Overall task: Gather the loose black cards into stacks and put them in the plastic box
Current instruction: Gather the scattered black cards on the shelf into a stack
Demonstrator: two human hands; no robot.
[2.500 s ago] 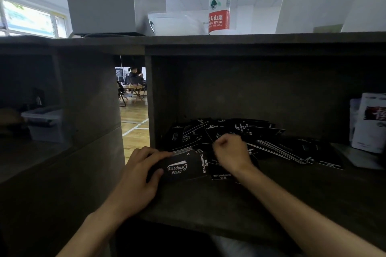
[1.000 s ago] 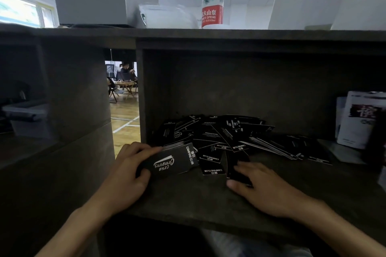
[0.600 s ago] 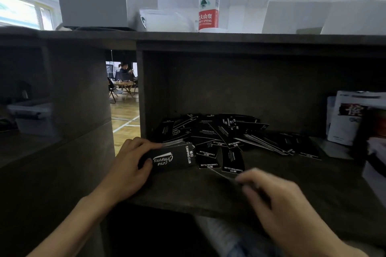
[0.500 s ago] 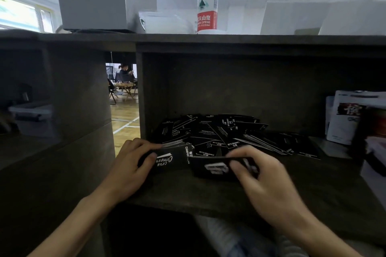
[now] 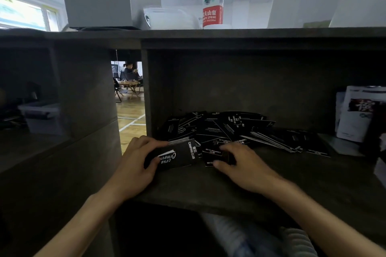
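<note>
At centre frame, the left hand (image 5: 135,165) grips a stack of cards (image 5: 177,155) on the shelf (image 5: 208,190); the right hand (image 5: 240,162), fingers spread, presses loose black cards (image 5: 229,129) heaped behind. A plastic box (image 5: 41,117) sits at left.

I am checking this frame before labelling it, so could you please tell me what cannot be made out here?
All in the head view:
- Right hand: motion blur hides whether it grips the loose cards beneath it.
- Card pile: overlap and dim light hide the count.
- Stack in the left hand: fingers cover its left end.
- Plastic box: shadow hides its contents.
- White packet: cut off by the right edge.
</note>
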